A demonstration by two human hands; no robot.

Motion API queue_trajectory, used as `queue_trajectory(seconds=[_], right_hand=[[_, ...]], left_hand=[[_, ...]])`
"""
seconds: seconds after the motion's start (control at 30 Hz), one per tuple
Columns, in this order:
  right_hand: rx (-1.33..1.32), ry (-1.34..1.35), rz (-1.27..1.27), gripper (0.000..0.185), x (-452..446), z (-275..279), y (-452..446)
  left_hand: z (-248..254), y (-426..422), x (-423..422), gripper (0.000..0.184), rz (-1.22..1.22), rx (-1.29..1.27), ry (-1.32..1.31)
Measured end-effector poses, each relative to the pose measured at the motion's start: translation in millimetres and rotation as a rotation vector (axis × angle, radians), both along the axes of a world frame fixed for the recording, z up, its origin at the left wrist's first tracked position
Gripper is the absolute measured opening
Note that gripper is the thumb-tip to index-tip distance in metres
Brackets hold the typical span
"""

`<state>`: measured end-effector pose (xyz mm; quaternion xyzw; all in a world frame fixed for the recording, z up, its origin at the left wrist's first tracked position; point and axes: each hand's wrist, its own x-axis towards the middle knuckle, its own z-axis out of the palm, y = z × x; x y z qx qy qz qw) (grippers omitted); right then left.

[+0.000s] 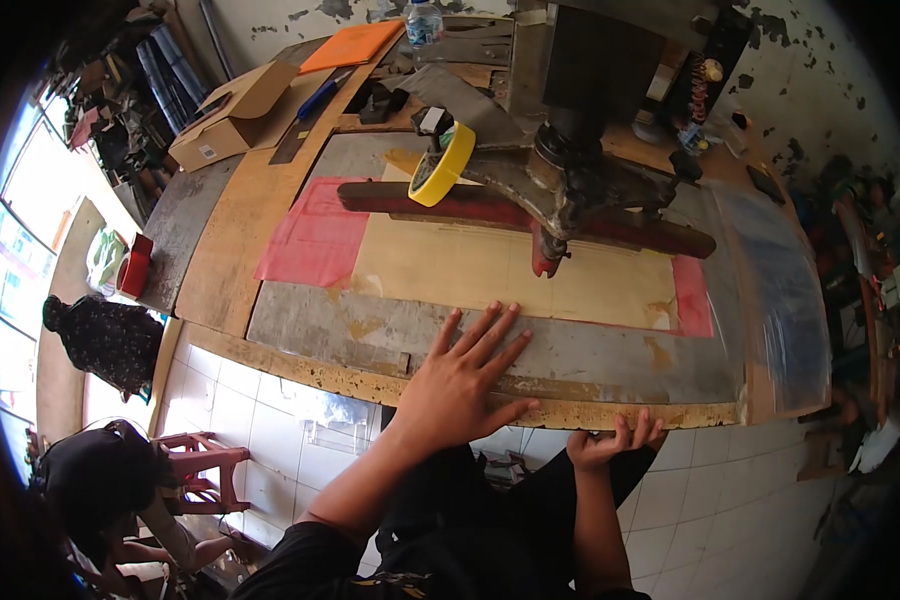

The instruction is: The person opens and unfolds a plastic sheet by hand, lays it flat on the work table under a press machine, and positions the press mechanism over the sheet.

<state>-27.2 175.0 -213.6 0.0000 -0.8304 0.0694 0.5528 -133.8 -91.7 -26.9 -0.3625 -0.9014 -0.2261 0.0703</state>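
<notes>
My left hand [465,375] lies flat with fingers spread on the grey metal plate [590,350]. Its fingertips reach the near edge of a tan sheet [450,265], which lies over a red sheet [315,235] showing at both ends. At the front edge of the table [560,408], my right hand [615,443] has its fingers curled over the wood, its palm below. Above the tan sheet is the press head with a long dark red bar [610,222]. A yellow tape roll [443,165] hangs on the press at the left.
At the back left sit a cardboard box [235,115], an orange folder [353,46] and a water bottle [425,25]. Clear plastic sheets [775,290] lie on the right. Two people [95,490] are at the left, near a red stool [205,465].
</notes>
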Motion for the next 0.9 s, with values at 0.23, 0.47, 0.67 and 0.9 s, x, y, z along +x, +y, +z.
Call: queue_trajectory(seconds=[0.23,0.47,0.67,0.9], right_hand=[[0.083,0.028,-0.044,0.065,-3.0,-13.5,10.5],[0.038,-0.012,-0.034,0.065,0.8,-13.2,7.4],[0.100,-0.020,-0.071,0.080,1.6,-20.5,16.7],[0.207,0.061,-0.155,0.102,-16.7,-15.0,20.2]], left_hand=[[-1.1,-0.3,-0.6,0.077,0.010,0.025,-0.009],[24.6,-25.9,-3.5,0.072,0.012,0.052,0.033],[53.3,-66.8,-89.0,0.061,-0.068,-0.202,0.178],[33.3,-55.1,-119.0,0.081,-0.133,-0.399,0.176]])
